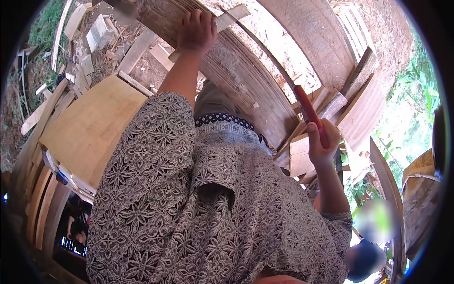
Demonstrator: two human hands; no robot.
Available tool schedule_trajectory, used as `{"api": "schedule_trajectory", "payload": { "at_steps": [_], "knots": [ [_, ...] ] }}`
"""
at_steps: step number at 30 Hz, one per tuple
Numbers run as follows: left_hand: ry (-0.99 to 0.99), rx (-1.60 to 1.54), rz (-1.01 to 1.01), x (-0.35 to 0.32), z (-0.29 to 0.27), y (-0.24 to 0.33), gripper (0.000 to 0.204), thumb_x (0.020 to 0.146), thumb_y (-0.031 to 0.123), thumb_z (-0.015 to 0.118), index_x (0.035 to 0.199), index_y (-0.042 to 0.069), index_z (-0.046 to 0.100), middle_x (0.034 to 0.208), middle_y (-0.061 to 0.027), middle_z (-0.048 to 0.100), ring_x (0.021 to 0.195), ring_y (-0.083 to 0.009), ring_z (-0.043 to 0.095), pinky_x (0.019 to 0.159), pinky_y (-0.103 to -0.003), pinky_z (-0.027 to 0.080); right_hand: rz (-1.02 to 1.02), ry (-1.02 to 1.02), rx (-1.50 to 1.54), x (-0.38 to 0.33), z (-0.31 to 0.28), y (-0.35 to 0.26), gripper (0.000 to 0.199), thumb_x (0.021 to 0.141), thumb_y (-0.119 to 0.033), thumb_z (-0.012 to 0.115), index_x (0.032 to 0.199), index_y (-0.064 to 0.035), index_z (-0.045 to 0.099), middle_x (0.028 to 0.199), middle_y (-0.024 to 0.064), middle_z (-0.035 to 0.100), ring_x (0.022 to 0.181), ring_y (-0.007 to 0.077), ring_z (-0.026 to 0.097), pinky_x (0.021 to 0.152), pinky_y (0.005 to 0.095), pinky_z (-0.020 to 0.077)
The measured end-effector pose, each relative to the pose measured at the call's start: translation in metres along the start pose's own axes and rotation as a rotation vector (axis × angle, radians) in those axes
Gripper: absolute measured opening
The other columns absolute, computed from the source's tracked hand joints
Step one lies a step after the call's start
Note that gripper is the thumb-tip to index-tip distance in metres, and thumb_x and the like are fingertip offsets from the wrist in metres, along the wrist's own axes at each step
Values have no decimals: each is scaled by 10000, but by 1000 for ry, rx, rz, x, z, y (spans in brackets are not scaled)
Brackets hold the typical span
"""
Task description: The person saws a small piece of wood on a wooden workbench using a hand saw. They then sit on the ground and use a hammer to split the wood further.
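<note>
My left hand (196,32) is closed over a pale wooden strip (231,18), pressing it down on a long weathered plank (255,71). The strip lies crosswise, and its right end sticks out past my fingers. In my right hand (324,141) is a hand saw (309,111), held by its red handle with my fingers wrapped round it. Its thin dark blade runs up and leftward to the strip's outer part. The blade shows nearly edge-on, so I cannot make out its teeth.
Another wide board (314,35) lies beyond the saw. Wood offcuts (99,34) litter the ground at the far left. A plywood sheet (92,128) stands left of me. Stacked wood pieces (333,106) lie near my right hand. A person's dark headwear (366,259) shows at lower right.
</note>
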State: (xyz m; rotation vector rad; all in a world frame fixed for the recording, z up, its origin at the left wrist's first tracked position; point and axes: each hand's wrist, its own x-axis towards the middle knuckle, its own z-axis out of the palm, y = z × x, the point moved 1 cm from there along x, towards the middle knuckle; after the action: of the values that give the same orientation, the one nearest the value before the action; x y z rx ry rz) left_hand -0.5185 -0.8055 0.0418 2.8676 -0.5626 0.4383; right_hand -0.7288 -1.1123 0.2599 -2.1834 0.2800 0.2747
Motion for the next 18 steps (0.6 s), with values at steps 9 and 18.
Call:
{"api": "schedule_trajectory", "payload": {
  "at_steps": [9,18],
  "knots": [
    [49,-39,24,-2,11,-4,168,958,305,571,948,142,534,936,-70,559,900,-315,560,785,-478,451,62,69,119,37,31,-4,364,968,-258,687,704,-24,598,571,27,490,538,104,458,503,310,342],
    [-73,81,-38,1,-7,6,189,970,338,552,981,149,563,1012,-71,562,970,-296,550,807,-501,426,-1,107,127,59,81,-11,347,975,-217,684,712,-9,595,577,8,467,551,83,419,514,287,337]
  ]
}}
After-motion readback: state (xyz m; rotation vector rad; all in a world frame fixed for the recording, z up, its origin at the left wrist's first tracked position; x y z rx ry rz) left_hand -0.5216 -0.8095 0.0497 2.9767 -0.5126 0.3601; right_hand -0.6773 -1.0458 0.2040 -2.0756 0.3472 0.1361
